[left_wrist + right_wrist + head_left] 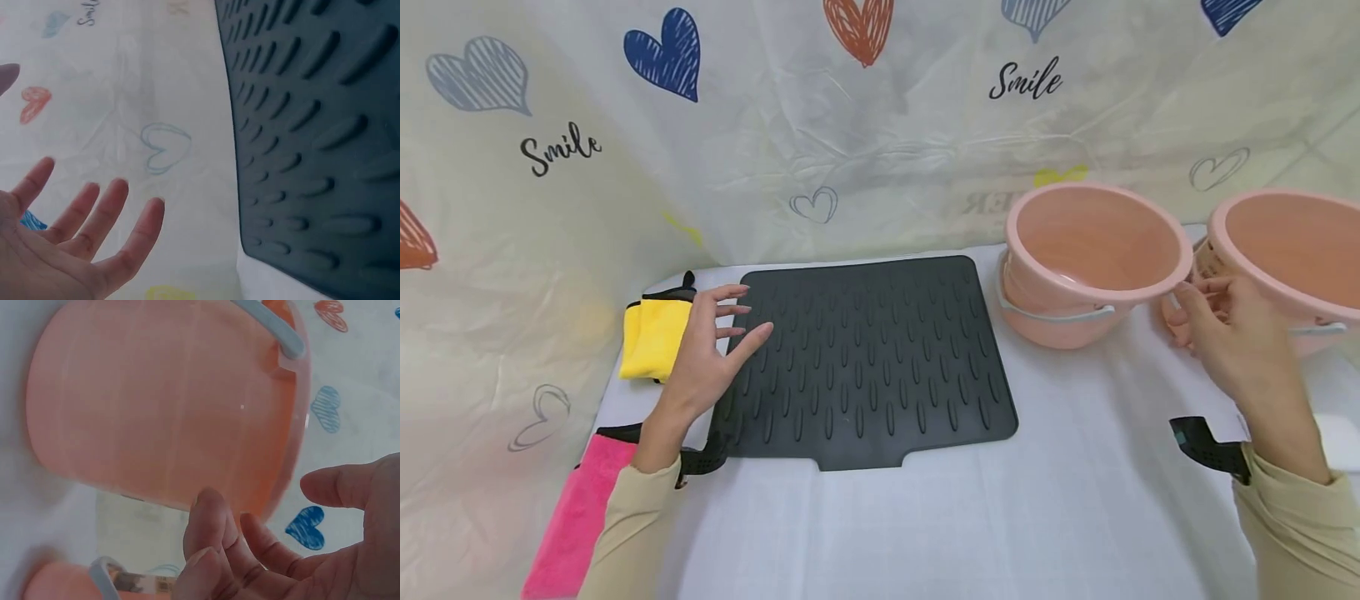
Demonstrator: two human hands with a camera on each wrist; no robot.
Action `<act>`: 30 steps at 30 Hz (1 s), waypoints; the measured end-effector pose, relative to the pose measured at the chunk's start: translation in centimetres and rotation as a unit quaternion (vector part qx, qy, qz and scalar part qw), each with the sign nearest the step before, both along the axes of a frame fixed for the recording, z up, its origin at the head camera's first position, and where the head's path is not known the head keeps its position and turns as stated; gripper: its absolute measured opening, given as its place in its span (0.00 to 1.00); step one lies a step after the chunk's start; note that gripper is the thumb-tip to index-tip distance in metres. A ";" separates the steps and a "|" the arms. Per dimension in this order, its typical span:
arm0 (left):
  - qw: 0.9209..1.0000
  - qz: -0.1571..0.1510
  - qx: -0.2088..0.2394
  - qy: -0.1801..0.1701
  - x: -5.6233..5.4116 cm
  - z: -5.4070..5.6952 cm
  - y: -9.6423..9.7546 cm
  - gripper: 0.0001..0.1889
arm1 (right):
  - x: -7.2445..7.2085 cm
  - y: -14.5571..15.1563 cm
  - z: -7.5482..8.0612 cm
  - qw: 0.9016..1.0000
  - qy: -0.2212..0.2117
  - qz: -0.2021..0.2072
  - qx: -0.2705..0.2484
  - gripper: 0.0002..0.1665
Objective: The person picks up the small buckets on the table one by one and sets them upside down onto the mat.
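Note:
My left hand [703,358] hovers over the left edge of a dark grey ribbed mat [865,358], fingers spread and holding nothing. In the left wrist view, the palm and loosely bent fingers [103,222] show beside the mat. On the right, my right hand [1240,333] is between two pink buckets, its fingertips close to the rim of the left bucket [1052,287] and in front of the right bucket [1311,304]. The right wrist view shows the thumb apart from the bent fingers, with nothing pinched between them. Whether the fingers touch a bucket, I cannot tell.
A folded yellow cloth [651,342] with black trim lies left of the mat. Nearer, a pink cloth [583,508] lies partly behind the left sleeve. A sheet printed with hearts [895,125] hangs behind the white-covered table [925,533]. Both buckets have pale handles.

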State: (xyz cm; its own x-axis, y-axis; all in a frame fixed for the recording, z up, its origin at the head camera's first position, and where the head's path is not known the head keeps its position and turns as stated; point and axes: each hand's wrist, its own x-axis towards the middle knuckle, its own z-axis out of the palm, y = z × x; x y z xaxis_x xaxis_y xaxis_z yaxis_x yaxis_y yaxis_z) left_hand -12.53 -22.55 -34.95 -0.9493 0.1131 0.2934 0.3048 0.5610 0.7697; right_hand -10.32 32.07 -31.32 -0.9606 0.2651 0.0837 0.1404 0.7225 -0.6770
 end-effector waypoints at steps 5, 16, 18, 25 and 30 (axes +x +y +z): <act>0.999 -0.029 0.020 -0.028 0.1 -0.3 0.5 0.34 | -0.4 0.4 -0.8 0.996 -0.006 0.039 -0.083 0.22; 0.997 -0.046 0.011 -0.060 0.3 -1.2 1.2 0.35 | -1.6 0.8 -1.6 0.910 0.034 0.073 -0.408 0.13; 0.997 -0.046 0.011 -0.063 0.3 -1.2 1.3 0.35 | -1.9 0.9 -1.7 0.894 0.040 0.070 -0.440 0.12; 0.996 -0.049 0.004 -0.072 0.2 -1.6 1.5 0.35 | -2.6 0.7 -1.9 0.861 0.044 0.049 -0.505 0.17; 0.995 -0.052 -0.004 -0.081 0.3 -2.0 1.5 0.36 | -2.9 0.8 -2.1 0.817 0.071 0.045 -0.571 0.15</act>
State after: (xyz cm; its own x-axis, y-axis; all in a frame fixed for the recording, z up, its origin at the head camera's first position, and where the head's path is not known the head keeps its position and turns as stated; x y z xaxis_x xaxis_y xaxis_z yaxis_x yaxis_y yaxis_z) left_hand -12.21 -21.01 -36.94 -0.9672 0.2143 0.1365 0.2337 0.5399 0.8087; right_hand -13.19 32.87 -33.42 -0.9825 0.1779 -0.0558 -0.0179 -0.3877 -0.9216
